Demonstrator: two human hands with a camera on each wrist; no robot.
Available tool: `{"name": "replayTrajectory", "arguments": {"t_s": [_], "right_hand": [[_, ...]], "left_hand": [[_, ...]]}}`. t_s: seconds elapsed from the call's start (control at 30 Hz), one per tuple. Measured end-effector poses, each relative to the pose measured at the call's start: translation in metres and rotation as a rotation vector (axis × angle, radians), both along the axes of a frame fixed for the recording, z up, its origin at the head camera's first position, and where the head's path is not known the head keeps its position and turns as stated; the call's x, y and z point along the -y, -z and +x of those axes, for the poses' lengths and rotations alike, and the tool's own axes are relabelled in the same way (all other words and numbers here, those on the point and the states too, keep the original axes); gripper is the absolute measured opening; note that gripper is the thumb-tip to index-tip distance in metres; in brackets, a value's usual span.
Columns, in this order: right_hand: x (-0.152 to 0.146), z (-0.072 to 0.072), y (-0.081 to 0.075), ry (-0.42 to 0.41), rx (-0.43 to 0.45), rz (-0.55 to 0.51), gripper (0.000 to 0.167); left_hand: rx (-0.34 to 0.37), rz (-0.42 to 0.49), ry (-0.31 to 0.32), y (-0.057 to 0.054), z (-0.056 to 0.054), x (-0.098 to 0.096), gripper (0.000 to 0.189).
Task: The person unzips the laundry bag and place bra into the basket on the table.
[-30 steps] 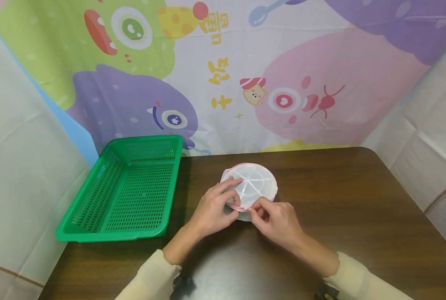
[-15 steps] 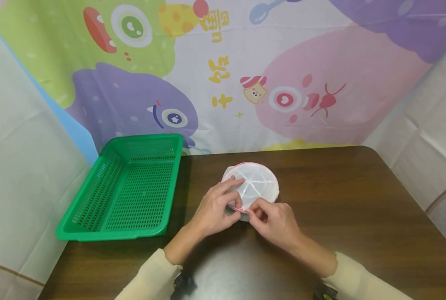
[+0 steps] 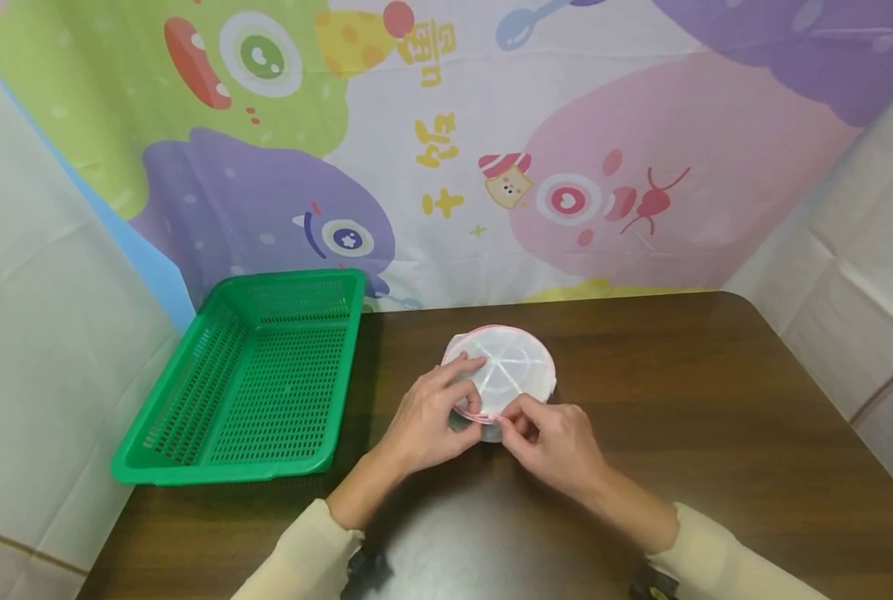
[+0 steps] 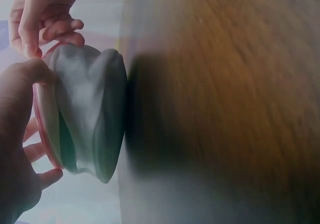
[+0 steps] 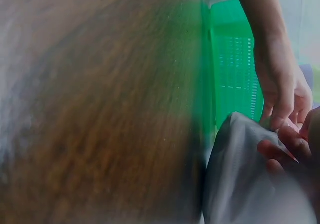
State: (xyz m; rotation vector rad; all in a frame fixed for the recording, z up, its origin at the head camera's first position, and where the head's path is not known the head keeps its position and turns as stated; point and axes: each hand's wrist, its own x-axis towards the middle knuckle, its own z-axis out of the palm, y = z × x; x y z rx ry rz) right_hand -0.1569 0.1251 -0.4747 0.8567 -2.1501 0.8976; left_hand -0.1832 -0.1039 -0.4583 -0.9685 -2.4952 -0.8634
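A round white mesh laundry bag [image 3: 517, 354] with a pink zipper edge stands on the table, pale strips crossing its top like spokes. My left hand [image 3: 427, 421] pinches the pink edge at the near side between thumb and forefinger, and its other fingers lie over the top. Right beside it, my right hand [image 3: 555, 437] pinches the same edge; the zipper pull itself is too small to make out. In the left wrist view the bag's soft side [image 4: 90, 108] sags in folds. The right wrist view shows the grey side of the bag [image 5: 245, 169] under the fingers.
A green perforated plastic basket [image 3: 330, 450] stands to the left on the brown wooden table [image 3: 701, 400]. Behind the table hangs a cloth printed with cartoon monsters [image 3: 446, 250]. Pale walls close in both sides.
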Motion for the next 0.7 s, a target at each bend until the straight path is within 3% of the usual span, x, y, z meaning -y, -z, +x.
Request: {"name": "replayTrajectory", "arguments": {"t_s": [0.2,0.7], "right_hand": [[0.002,0.001,0.0,-0.005,-0.006,-0.008,0.016],[-0.009,0.0,0.004,-0.043,-0.007,0.028,0.018]], "left_hand": [[0.02,-0.007,-0.005,0.0,0.003,-0.004,0.019],[-0.048,-0.045,0.022,-0.002,0.006,0.001,0.022]]}}
